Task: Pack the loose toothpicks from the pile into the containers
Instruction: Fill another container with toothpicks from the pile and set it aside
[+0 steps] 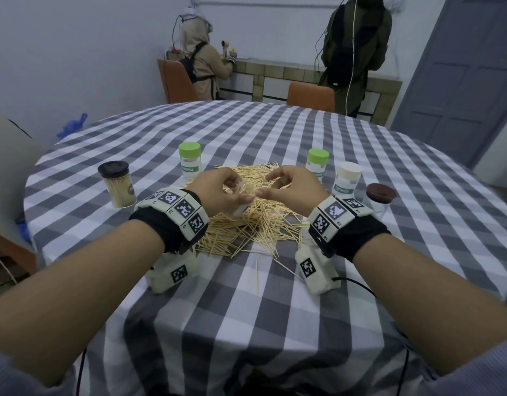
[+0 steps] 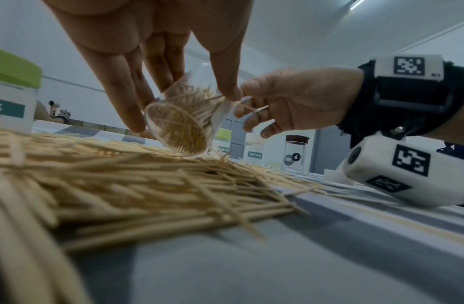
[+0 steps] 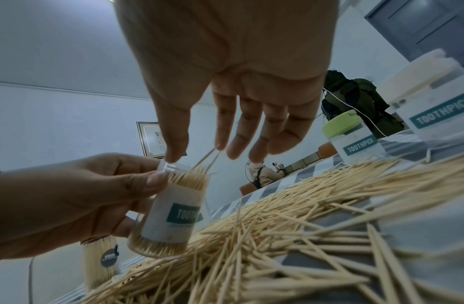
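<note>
A round surface (image 1: 275, 281) covered by a grey-and-white checked cloth is seen before pale walls (image 1: 75, 52). Two orange chairs (image 1: 310, 97) are placed beyond it, near a tiled ledge (image 1: 289, 72). A grey panelled door (image 1: 460, 75) is set at the right, and a framed picture (image 3: 150, 139) is hung.

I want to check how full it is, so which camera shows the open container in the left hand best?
Right wrist: the open container shows side-on, label and toothpicks visible. Left wrist shows its clear base; head view hides most of it.
</note>
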